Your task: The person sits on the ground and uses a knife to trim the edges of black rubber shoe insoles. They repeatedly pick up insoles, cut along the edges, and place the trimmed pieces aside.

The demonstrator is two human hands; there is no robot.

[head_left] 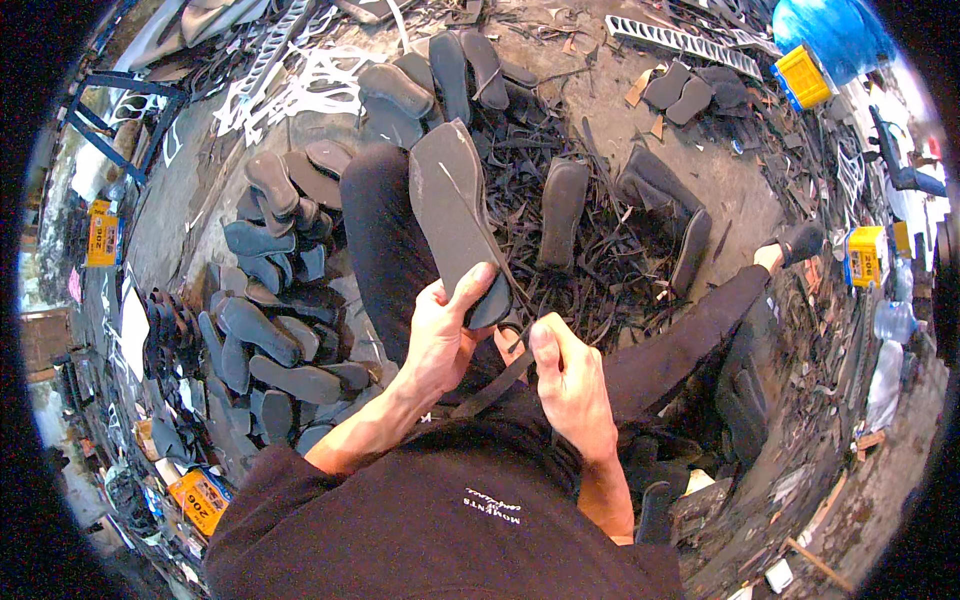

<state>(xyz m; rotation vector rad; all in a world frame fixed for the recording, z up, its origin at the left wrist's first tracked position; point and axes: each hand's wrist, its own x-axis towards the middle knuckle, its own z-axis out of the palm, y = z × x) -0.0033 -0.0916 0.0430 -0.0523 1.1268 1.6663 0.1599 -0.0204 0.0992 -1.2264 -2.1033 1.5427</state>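
My left hand (pixel 443 325) grips the heel end of a dark grey shoe sole (pixel 447 190), thumb on its upper face and toe end pointing away. A pale line runs along the sole's face, and a thin dark strip (pixel 508 272) hangs off its right edge. Just right of the heel, my right hand (pixel 575 385) is closed in a fist, thumb up, on that strip's end. A longer dark band (pixel 490 395) passes below the fist over my lap; whether it is held is hidden. Beyond my hands another sole (pixel 565 213) lies on a heap of dark offcuts (pixel 525 150).
Stacked soles (pixel 290 340) lie on the floor to my left, with more (pixel 448 75) ahead. White cut-out sheet scraps (pixel 315 85) spread at far left. A yellow tin (pixel 803 76) stands by a blue drum (pixel 835 35) at far right. My stretched right leg (pixel 690 345) borders the offcuts.
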